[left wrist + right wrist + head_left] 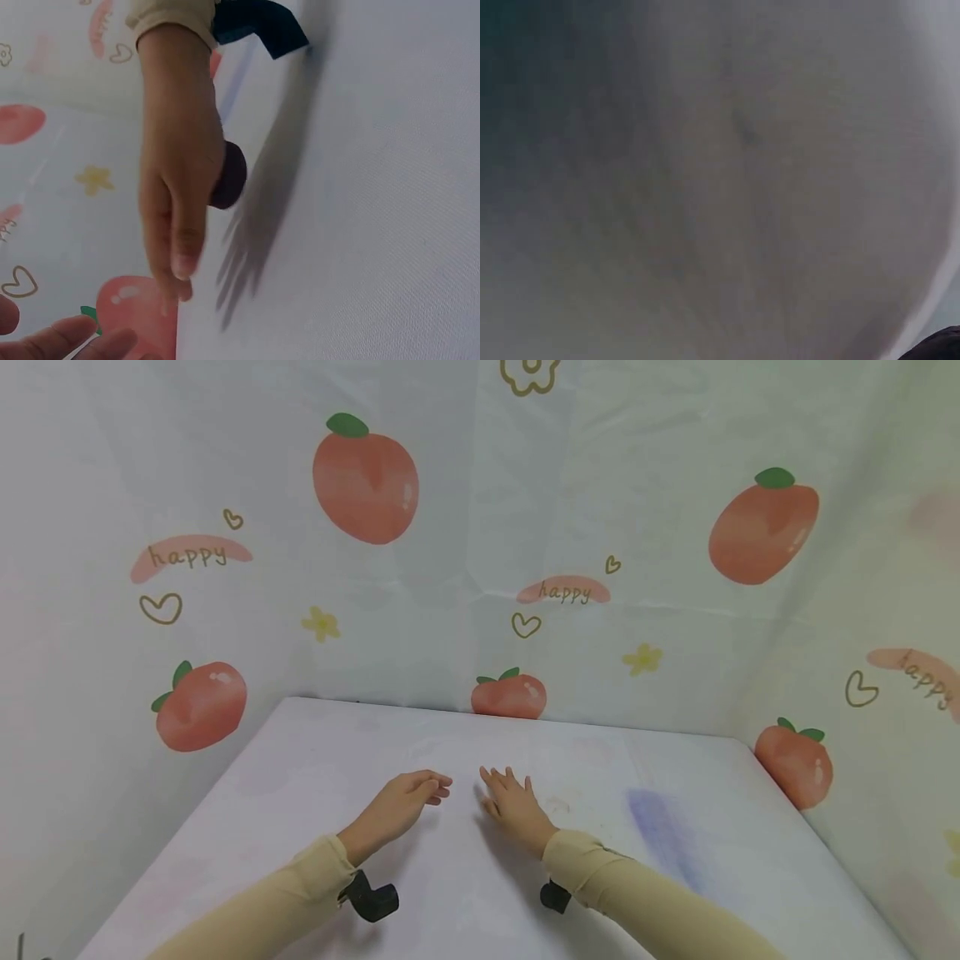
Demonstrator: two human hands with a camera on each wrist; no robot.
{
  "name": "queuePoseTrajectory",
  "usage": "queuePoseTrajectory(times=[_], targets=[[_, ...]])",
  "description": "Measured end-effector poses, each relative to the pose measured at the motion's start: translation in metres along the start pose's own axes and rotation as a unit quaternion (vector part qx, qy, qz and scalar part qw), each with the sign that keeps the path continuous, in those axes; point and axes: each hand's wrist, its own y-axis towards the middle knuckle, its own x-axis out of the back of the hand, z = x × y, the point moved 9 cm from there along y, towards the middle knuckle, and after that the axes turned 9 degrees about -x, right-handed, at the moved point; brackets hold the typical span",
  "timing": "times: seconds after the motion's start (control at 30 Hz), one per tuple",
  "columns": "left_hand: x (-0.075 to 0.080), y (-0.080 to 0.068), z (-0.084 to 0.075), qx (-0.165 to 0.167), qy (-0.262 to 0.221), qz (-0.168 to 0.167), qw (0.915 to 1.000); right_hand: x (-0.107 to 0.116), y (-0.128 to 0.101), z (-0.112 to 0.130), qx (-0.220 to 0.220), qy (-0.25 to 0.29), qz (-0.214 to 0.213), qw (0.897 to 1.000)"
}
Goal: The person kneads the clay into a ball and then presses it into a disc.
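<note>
This looks like a makeshift recording booth rather than a lived-in room. A flat white cloth-covered table point(465, 893) is enclosed behind and on both sides by a pale fabric backdrop printed with orange-red fruits, yellow flowers, hearts and the word "happy" point(450, 510). The backdrop hangs creased and meets the table's far edge and right edge.

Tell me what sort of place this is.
Probably a small staged recording corner rather than a lived-in room. A white table is boxed in on three sides by a hanging cloth printed with peaches and the word "happy", and both wrists carry small black cameras under beige sleeves.
</note>
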Motion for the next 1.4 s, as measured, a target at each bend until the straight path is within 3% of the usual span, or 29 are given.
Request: queuePoseTrajectory(times=[0.3,0.43,0.83,1.13,1.4], targets=[[0.003,-0.006,-0.011,-0.027,-0.028,0.021,0.9990,-0.027,0.005,-0.009,-0.039,-0.045,0.025,0.998],[0.004,-0.006,-0.014,-0.042,-0.033,0.026,0.9982,-0.033,0.003,-0.004,-0.031,-0.051,0.032,0.998],[0.001,-0.006,-0.026,-0.074,-0.050,0.043,0.9950,-0.033,-0.002,-0.004,-0.024,-0.066,0.035,0.997],[0.004,-0.004,-0.028,-0.068,-0.064,0.045,0.9947,-0.024,-0.003,-0.005,-0.003,-0.070,-0.007,0.998],[0.008,-0.008,-0.028,-0.055,-0.078,0.042,0.9946,-0.021,-0.005,-0.013,-0.045,-0.058,-0.039,0.997]])
